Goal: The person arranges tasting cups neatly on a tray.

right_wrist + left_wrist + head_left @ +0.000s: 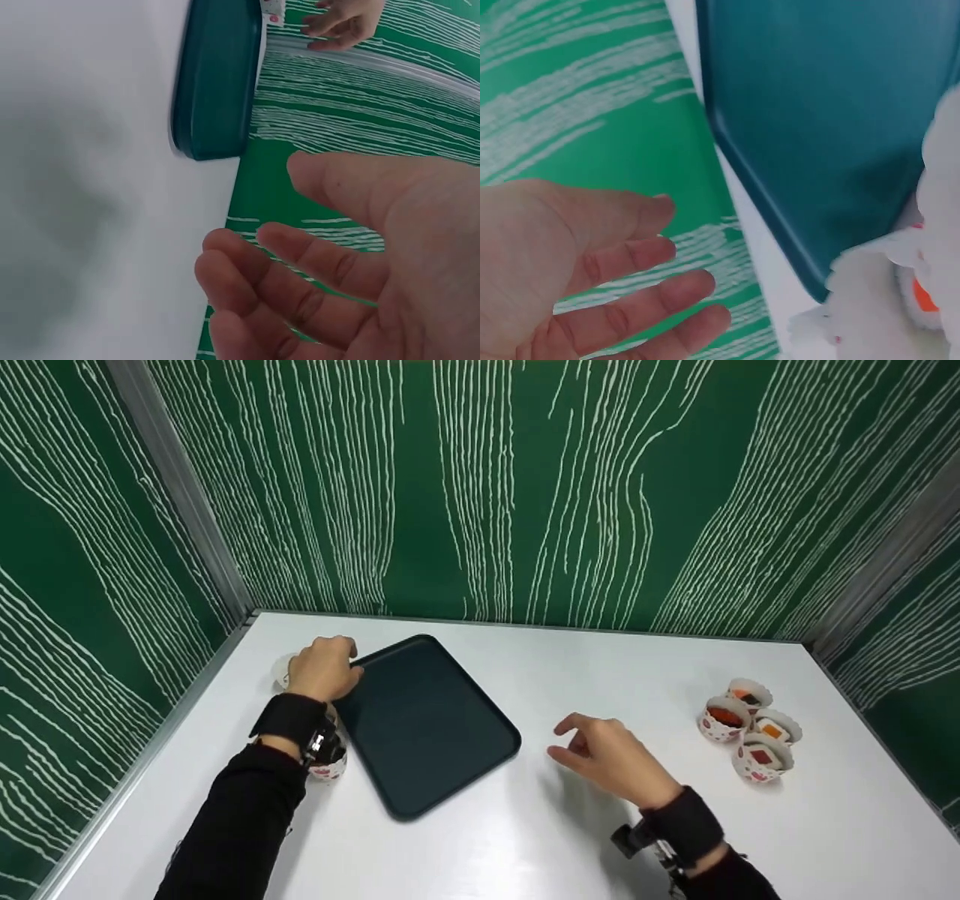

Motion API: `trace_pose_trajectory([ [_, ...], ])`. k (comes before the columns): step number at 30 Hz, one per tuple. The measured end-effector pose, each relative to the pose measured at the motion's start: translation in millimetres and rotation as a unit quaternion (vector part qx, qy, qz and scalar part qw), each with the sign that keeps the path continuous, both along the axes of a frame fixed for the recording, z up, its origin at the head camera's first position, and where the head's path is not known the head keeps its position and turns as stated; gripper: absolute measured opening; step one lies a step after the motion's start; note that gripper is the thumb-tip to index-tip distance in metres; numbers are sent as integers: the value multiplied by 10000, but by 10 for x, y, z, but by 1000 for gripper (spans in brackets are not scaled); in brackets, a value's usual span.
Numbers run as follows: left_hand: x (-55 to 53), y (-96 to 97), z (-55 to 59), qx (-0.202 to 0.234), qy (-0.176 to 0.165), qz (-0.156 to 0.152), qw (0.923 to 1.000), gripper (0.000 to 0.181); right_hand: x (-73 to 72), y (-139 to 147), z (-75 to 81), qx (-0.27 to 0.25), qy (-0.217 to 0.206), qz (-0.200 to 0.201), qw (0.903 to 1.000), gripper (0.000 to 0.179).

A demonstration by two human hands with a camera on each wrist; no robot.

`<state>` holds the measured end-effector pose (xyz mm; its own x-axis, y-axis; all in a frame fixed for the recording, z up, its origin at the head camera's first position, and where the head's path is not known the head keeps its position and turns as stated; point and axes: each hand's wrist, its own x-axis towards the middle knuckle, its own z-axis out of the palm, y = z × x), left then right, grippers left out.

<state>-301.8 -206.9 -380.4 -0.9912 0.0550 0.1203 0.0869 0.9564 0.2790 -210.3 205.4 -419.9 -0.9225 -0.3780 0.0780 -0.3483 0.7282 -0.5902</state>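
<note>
A dark green tray [429, 726] with rounded corners lies at an angle on the white table, its inside bare. My left hand [324, 669] hovers by the tray's left side, above small paper cups; in the left wrist view its fingers [682, 289] are loosely bent around nothing. One white cup [282, 672] shows behind that hand, and a patterned cup [328, 769] peeks out under the wrist. To the right of the tray, my right hand [611, 754] is held over the table, fingers and thumb apart, holding nothing.
Several patterned paper cups stand clustered at the table's right, with reddish filling in one cup [724, 718] and a white piece with a red patch in another cup [763, 757]. Green panels [480, 495] with white wavy lines enclose the back and sides of the table [600, 667].
</note>
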Motion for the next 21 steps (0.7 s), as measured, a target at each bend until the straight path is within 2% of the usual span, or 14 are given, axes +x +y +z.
trace_pose_trajectory([
  [5,-90,-79,-65,-16,-277,138,9995,36,-84,-161,-80,-53,-219,40,9997,32],
  [13,-222,-193,-167,-144,-476,380,9980,34,-191,-383,-192,68,-313,-223,9992,26],
  [21,-203,-152,-185,-258,-176,284,9991,18,-261,-491,-267,318,-263,-496,9979,21],
])
